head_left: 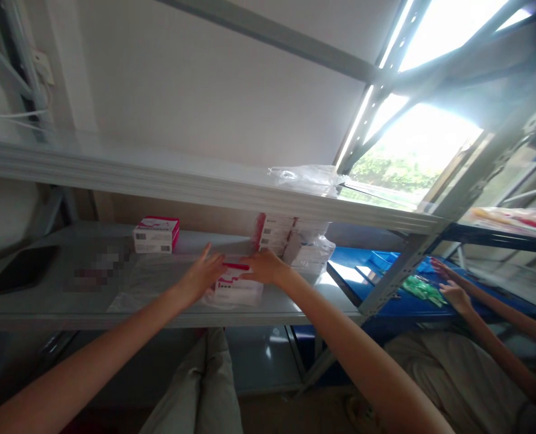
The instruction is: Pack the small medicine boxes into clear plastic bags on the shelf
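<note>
A small white and pink box [238, 290] is between my two hands at the front of the grey shelf, with clear plastic film around its lower part. My left hand [208, 269] grips its left side, one finger sticking up. At the upper right corner, my right hand [265, 266] closes on the same box, its fingertips by the pink top edge. A clear plastic bag [154, 280] lies flat on the shelf to the left. Just behind my right hand stand stacked pink and white boxes [277, 232], some wrapped in clear plastic.
Another pink and white box [156, 235] stands at the back left, near a dark flat tablet-like object [21, 270]. An upper shelf edge [181, 190] runs low above my hands. To the right, a co-worker's hands [453, 292] are over green packets [424, 289] on a blue table.
</note>
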Demonstrator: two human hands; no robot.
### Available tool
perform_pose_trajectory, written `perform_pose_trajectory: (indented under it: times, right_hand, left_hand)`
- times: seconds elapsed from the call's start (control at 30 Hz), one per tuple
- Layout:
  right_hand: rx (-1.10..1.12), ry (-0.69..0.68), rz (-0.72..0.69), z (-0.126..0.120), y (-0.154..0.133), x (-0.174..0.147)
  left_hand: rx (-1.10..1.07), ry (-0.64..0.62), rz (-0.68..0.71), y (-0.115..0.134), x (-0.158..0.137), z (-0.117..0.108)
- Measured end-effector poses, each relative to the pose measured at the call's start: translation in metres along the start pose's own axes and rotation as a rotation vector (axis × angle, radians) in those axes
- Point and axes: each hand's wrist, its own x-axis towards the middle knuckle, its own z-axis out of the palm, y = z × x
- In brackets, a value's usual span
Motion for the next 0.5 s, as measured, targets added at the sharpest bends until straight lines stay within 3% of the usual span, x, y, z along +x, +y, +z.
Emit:
perform_pose_trajectory:
  times: [0.13,0.27,0.37,0.5]
  right_hand:
    - [-0.274,0.071,-0.101,-0.022,0.013,-0.029]
    - [-0.291,0.169,-0.112,-0.029,0.024,-0.045]
    - [-0.234,0.265,-0.070,-0.032,0.033,-0.050]
    - [-0.060,0.427,0.141,-0.028,0.046,-0.047]
  left_hand:
    - [-0.041,-0.018,0.064,-0.017,-0.005,0.013]
    - [-0.265,0.050,-0.003,-0.040,-0.006,0.000]
    - [-0.647,0.127,-0.157,-0.051,0.001,-0.007]
    - [-1.177,0.264,-0.490,-0.050,0.013,-0.002]
